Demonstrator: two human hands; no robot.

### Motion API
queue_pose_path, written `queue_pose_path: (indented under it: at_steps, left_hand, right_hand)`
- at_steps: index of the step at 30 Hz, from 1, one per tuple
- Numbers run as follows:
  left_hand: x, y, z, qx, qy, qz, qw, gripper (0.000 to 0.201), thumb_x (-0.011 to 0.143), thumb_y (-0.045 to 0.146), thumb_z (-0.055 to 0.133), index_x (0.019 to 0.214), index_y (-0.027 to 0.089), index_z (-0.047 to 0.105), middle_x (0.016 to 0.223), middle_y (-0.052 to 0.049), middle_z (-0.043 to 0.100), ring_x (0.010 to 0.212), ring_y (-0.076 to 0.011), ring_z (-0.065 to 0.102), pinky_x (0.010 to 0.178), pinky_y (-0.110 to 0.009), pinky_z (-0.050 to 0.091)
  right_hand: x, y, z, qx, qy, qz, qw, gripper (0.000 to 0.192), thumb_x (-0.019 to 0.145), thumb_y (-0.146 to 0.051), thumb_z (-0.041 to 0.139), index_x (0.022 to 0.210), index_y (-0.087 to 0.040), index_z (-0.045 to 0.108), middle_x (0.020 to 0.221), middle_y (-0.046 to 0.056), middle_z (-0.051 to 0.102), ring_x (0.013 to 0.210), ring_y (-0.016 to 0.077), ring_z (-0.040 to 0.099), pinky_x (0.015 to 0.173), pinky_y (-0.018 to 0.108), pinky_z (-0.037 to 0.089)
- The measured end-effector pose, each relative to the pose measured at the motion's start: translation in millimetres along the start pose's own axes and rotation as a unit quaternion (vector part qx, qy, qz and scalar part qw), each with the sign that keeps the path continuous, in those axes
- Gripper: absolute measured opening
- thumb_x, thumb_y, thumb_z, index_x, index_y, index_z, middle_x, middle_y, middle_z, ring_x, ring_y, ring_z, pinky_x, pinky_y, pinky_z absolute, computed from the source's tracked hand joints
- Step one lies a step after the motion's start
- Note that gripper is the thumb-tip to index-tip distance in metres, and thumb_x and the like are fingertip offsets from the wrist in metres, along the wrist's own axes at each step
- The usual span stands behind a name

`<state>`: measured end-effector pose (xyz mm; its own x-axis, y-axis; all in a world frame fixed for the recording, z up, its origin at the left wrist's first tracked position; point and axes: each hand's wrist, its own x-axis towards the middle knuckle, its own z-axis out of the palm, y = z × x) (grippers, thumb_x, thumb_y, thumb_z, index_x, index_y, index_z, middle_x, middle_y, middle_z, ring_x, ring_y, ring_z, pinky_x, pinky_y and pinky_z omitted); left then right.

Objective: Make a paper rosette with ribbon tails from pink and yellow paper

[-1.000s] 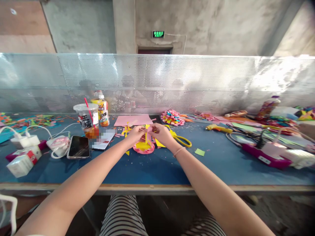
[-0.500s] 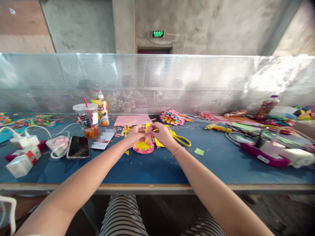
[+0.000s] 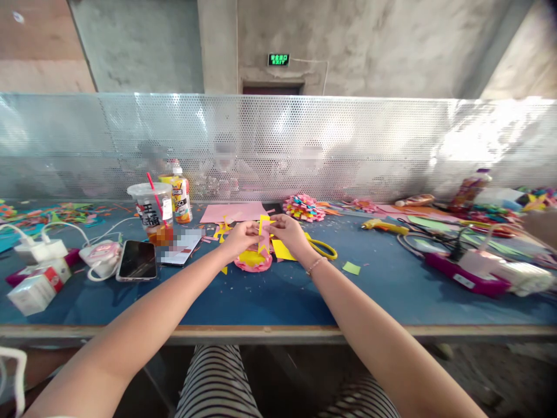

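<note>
Paper is what both hands work on: a small yellow-and-pink paper strip [image 3: 263,232] held upright between them, just above a pink and yellow paper flower [image 3: 253,260] that lies on the blue table [image 3: 270,296]. The left hand [image 3: 242,237] pinches the strip's left edge with fingertips together, and the right hand [image 3: 288,232] pinches its right side the same way, so both are clamped on the one piece (which exact fingers meet is hard to tell at this distance)

Such a strip looks very light and thin, soft enough to crease or tear if pulled apart, and easily crushed by a firm squeeze. By my judgement the edges are the best place to hold it, with a light pinch near the fold so the points stay flat. The flower below it seems just as delicate, with layered petals that could bend under a palm

Just to the right of the right hand lie yellow-handled scissors [image 3: 322,248] on a loose yellow sheet [image 3: 282,251]. A pink sheet [image 3: 235,212] lies beyond the hands, and a finished multicoloured flower [image 3: 303,207] sits beside it. To the left are a phone [image 3: 137,259], a drink cup [image 3: 150,211] with a red straw and a bottle [image 3: 180,199]. A yellow glue gun [image 3: 384,226] rests well off to the right
</note>
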<state>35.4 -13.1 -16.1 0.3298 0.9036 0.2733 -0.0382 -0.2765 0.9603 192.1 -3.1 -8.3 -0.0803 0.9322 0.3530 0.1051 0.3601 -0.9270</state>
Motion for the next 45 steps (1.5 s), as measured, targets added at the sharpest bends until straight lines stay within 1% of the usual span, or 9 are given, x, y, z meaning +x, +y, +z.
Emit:
queue_pose_path:
  at_steps: [5,13,21,26,31,35,38,43,45]
  left_hand:
    - [-1,0,1.2,0.007,-0.002,0.003,1.0,0.027,0.062,0.015,0.066,0.087,0.015,0.056,0.081,-0.004,0.063,0.066,-0.0111,0.06,0.054,-0.021,0.049]
    - [0,-1,2.3,0.008,0.001,-0.003,1.0,0.026,0.062,0.013,0.066,0.086,0.015,0.056,0.08,-0.002,0.063,0.065,-0.0103,0.06,0.056,-0.022,0.05]
    - [0,-1,1.6,0.004,-0.013,0.003,1.0,0.026,0.064,0.015,0.065,0.087,0.014,0.055,0.084,-0.004,0.063,0.066,-0.0111,0.061,0.058,-0.024,0.051]
    - [0,-1,1.6,0.001,-0.008,-0.001,1.0,0.025,0.063,0.015,0.066,0.086,0.015,0.055,0.083,-0.003,0.063,0.065,-0.0105,0.06,0.057,-0.024,0.051]
    - [1,-1,1.2,0.007,-0.002,0.0,1.0,0.024,0.062,0.014,0.066,0.083,0.015,0.055,0.079,-0.002,0.063,0.063,-0.0106,0.06,0.056,-0.024,0.051]
    - [1,-1,1.3,0.008,0.003,-0.007,1.0,0.024,0.062,0.013,0.065,0.084,0.015,0.056,0.079,-0.002,0.063,0.062,-0.0104,0.06,0.056,-0.024,0.051]
    - [0,0,1.3,0.001,0.011,-0.019,1.0,0.025,0.06,0.01,0.065,0.083,0.014,0.057,0.079,-0.003,0.064,0.061,-0.0102,0.06,0.058,-0.024,0.051]
    - [1,0,-1.0,-0.003,0.026,-0.039,0.999,0.025,0.06,0.008,0.066,0.083,0.013,0.057,0.069,-0.002,0.063,0.059,-0.0106,0.06,0.056,-0.024,0.05]
    - [1,-1,-1.9,-0.013,0.022,-0.04,0.999,0.025,0.061,0.009,0.067,0.083,0.013,0.057,0.069,-0.002,0.063,0.059,-0.0109,0.06,0.056,-0.024,0.05]
  right_hand:
    - [-1,-3,0,-0.016,0.019,0.001,1.0,0.023,0.063,-0.015,0.066,0.081,-0.016,0.052,0.064,-0.003,0.059,0.055,0.0071,0.056,0.051,0.018,0.047]
    - [0,-3,0,-0.021,0.015,-0.023,0.999,0.028,0.059,-0.021,0.07,0.079,-0.016,0.052,0.063,-0.003,0.058,0.056,0.0077,0.056,0.052,0.02,0.048]
    - [-1,-4,-2,-0.028,0.013,-0.043,0.999,0.025,0.061,-0.029,0.069,0.075,-0.016,0.053,0.065,-0.001,0.059,0.056,0.0089,0.056,0.052,0.022,0.048]
    - [0,-4,-4,-0.047,0.018,-0.064,0.997,0.023,0.063,-0.031,0.067,0.076,-0.016,0.055,0.066,0.0,0.06,0.058,0.0098,0.056,0.053,0.022,0.048]
    - [-4,-11,-6,-0.104,0.02,-0.099,0.989,0.012,0.068,-0.026,0.061,0.073,-0.015,0.058,0.066,0.001,0.06,0.06,0.0108,0.057,0.058,0.023,0.047]
    - [-7,-15,-7,-0.156,0.026,-0.114,0.981,0.014,0.069,-0.027,0.059,0.076,-0.016,0.06,0.066,0.001,0.061,0.06,0.0116,0.057,0.057,0.024,0.046]
    - [-5,-14,-10,-0.196,0.039,-0.139,0.97,0.013,0.069,-0.027,0.057,0.076,-0.016,0.062,0.067,0.001,0.062,0.06,0.0121,0.056,0.058,0.024,0.045]
    - [3,-7,-20,-0.188,0.069,-0.145,0.969,0.013,0.071,-0.027,0.055,0.077,-0.017,0.06,0.068,0.002,0.063,0.062,0.0134,0.058,0.06,0.026,0.046]
    - [5,-4,-23,-0.198,0.065,-0.146,0.967,0.011,0.071,-0.024,0.054,0.076,-0.017,0.061,0.07,0.002,0.063,0.064,0.0135,0.058,0.062,0.027,0.046]
